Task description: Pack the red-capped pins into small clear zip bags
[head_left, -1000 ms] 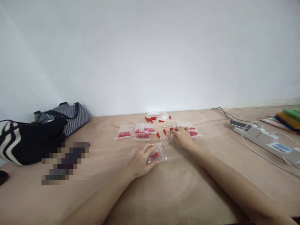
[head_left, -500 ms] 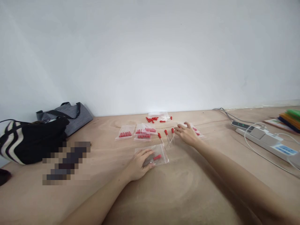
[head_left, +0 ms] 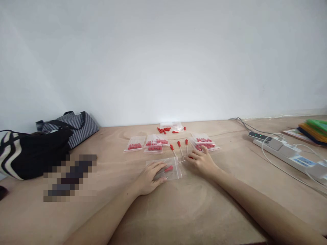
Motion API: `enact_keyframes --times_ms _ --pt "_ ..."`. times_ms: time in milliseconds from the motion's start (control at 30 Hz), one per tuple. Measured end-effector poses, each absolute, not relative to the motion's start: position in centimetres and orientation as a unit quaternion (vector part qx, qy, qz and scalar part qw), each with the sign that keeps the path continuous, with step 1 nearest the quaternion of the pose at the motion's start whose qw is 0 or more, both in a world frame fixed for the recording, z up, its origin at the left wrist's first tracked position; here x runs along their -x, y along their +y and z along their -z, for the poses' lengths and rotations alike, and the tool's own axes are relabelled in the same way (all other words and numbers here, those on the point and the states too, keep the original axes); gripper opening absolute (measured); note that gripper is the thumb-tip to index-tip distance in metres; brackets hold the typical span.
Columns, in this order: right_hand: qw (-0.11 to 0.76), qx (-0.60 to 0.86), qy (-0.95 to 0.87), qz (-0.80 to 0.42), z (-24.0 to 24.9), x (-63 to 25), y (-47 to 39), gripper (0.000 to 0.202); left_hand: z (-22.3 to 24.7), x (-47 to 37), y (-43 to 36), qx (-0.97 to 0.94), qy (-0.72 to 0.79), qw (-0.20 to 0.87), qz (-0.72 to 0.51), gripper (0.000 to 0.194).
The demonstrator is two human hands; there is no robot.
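Observation:
My left hand (head_left: 150, 178) lies over a clear zip bag (head_left: 176, 173), fingers on top and thumb along its near edge, holding it to the table. Inside the bag is a dropper with a red bulb (head_left: 169, 168). My right hand (head_left: 203, 164) pinches another dropper (head_left: 181, 162) just right of the bag; its clear stem points left to the bag's edge and my fingers mostly hide its red bulb. Beyond the hands, three loose droppers (head_left: 179, 144) lie side by side, red bulbs away from me.
Filled zip bags (head_left: 134, 143) of red-bulbed droppers lie left of centre, and more filled bags (head_left: 205, 144) right. Loose red bulbs (head_left: 163, 130) lie by the wall. Black bags (head_left: 38, 153) stand left; a power strip (head_left: 291, 156) with cables and colourful folders (head_left: 314, 131) lie right.
My right hand has come down and nearer to me with the dropper, whose stem has swung from slanting to nearly level. The left hand stays on the bag. The view has shifted slightly.

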State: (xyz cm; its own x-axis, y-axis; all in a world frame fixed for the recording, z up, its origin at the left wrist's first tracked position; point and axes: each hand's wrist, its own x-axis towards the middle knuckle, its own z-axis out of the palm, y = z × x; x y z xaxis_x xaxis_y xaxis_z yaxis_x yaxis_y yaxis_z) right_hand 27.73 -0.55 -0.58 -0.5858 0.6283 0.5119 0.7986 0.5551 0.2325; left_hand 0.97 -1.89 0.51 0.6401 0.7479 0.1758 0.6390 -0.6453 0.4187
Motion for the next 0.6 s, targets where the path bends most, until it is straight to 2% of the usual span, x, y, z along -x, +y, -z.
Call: enact_keyframes --times_ms 267,367,500,600 --pt "0.201 0.389 -0.889 0.133 0.5 -24.6 -0.7 0.018 -0.5 -1.1 -1.9 -0.89 0.383 0.165 -0.185 0.043" --pt "0.199 0.387 -0.898 0.057 0.6 -24.1 -0.7 0.019 -0.6 -1.2 -2.0 -0.889 0.39 0.159 -0.18 0.043" --pt "0.257 0.385 -0.881 -0.101 0.5 -24.1 -0.7 0.013 -0.6 -1.2 -2.0 -0.891 0.389 0.156 -0.175 0.043" --pt "0.308 0.378 -0.856 -0.173 0.5 -24.4 -1.0 0.012 -0.6 -1.2 -2.0 -0.892 0.387 0.156 -0.171 0.043"
